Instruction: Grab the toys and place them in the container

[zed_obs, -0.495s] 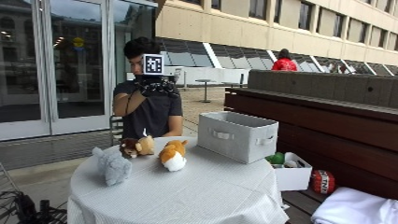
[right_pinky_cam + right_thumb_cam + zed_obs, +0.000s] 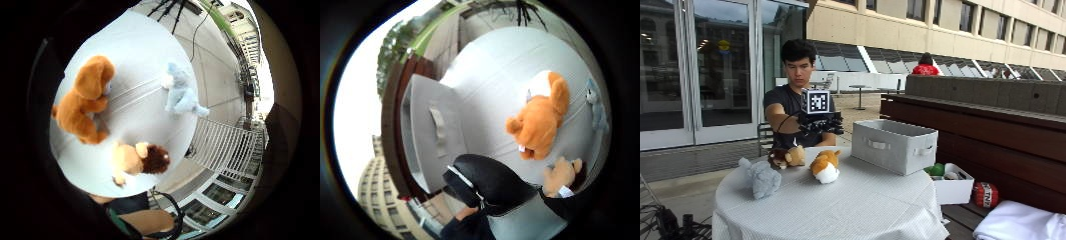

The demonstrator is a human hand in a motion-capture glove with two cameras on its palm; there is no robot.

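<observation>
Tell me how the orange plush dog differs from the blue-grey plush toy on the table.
The orange dog is orange with a white front; the blue-grey toy is pale all over. The dog lies nearer the grey bin; the blue-grey toy sits farther from it, near the table edge. Both are soft toys on the white tablecloth, untouched.

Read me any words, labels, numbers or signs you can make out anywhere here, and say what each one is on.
Red ball-like thing by the bench: white letters on it, too small and partly cut off to read.
Grey container, the three soft toys and the tablecloth: no writing visible.
Yellow round sign behind the glass doors: too blurred to read.
Nothing else legible.
</observation>
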